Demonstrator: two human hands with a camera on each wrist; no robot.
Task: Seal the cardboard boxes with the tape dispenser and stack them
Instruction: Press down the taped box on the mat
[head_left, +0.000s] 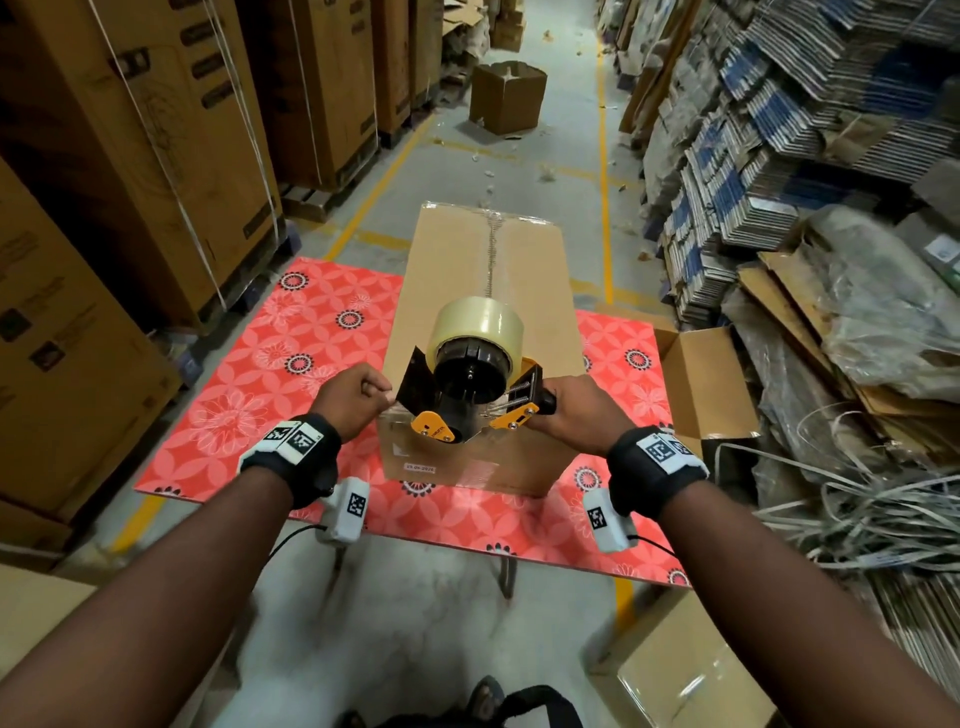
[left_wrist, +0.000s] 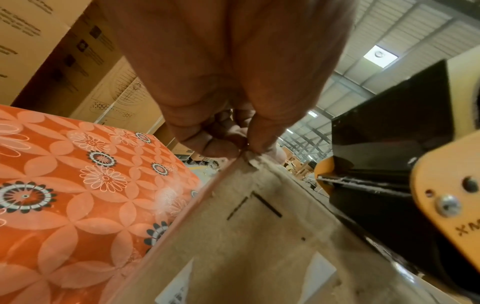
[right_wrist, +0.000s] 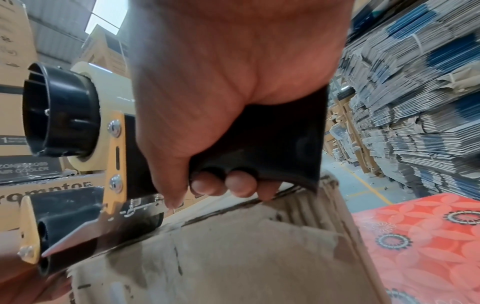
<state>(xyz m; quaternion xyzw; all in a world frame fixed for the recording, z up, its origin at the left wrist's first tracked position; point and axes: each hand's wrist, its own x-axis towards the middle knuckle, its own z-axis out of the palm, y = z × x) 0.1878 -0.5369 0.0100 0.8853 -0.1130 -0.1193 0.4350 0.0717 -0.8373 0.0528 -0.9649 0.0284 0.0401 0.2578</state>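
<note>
- right hand (head_left: 576, 410) is wrapped tight round the black handle of the tape dispenser (head_left: 470, 387); in the right wrist view the fingertips (right_wrist: 240, 183) curl under the grip
- left hand (head_left: 350, 397) is curled up at the near left top corner of the cardboard box (head_left: 483, 322), thumb and finger (left_wrist: 262, 133) pinched together right at that corner. can't tell if there's tape between them or just the box edge
- the dispenser sits at the near end of the box top, roll of clear tape (head_left: 480, 322) on its black hub, orange side plates down at the near edge
- a strip of clear tape runs along the box's centre seam out to the far end
- the box stands on a table with a red flowery cover (head_left: 291, 364)
- an open carton (head_left: 701, 379) sits just off the table's right edge
- further down the aisle there's another small box (head_left: 506, 96) on the floor, tall brown cartons (head_left: 156, 130) on the left, stacks of flattened cardboard (head_left: 779, 130) on the right
</note>
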